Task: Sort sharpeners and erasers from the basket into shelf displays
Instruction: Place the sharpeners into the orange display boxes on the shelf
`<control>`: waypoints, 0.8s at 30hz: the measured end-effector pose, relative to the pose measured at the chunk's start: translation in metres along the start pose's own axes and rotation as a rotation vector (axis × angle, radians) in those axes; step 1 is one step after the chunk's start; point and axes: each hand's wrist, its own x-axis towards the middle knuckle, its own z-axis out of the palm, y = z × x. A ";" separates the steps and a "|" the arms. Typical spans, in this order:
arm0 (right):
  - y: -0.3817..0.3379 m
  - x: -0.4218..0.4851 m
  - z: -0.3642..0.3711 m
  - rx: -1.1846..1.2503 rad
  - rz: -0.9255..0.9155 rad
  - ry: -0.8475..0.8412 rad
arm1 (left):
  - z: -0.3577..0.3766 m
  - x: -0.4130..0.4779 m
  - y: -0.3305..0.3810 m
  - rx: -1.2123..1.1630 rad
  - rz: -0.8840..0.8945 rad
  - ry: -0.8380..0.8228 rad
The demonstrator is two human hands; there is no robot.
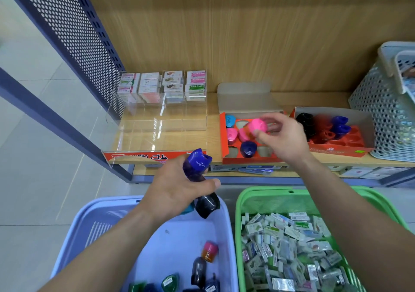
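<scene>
We hold a pink sharpener (258, 125) pinched in the fingertips of our right hand (281, 137), just above the nearer red display box (226, 152) on the shelf (213, 139); it is not yet seated in a slot. That box already carries a light blue sharpener (230, 120), two pink ones (232, 133) and a dark blue one (247, 149), and several of its slots are plainly empty, so we judge it roughly half filled. Our left hand (177, 189) is wrapped around a small bundle of sharpeners, a blue sharpener (198, 160) sticking out at the top and a black sharpener (207, 204) at the bottom, held over the lilac basket (74, 242); these wait their turn.

In that basket only a handful of sharpeners are left near the bottom, among them a pink-and-orange one (210, 250) and a green one (170, 280); so the sharpener half of the job looks well advanced. The second red display box (336, 151), further right, holds black, red and blue sharpeners and also has free places.

The erasers are another matter; the green basket (258, 192) is heaped with wrapped erasers (292, 246), while the clear acrylic display (157, 121) at the left of the shelf has eraser packs (173, 85) only in its back row, its front rows bare; we judge most of that sorting is yet to do.
</scene>
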 end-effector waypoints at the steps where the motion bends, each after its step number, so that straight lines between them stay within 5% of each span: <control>1: 0.008 0.004 -0.006 -0.035 0.001 0.042 | 0.003 0.001 0.001 0.003 -0.002 -0.002; 19: 0.031 0.023 0.003 -0.441 -0.039 -0.178 | 0.029 0.013 0.008 -0.045 -0.008 0.032; 22: -0.008 -0.012 -0.008 -0.248 -0.186 -0.082 | 0.024 0.016 0.011 -0.117 -0.006 0.074; 24: -0.043 -0.045 -0.007 0.070 -0.187 -0.277 | 0.019 0.016 0.013 -0.184 -0.007 0.109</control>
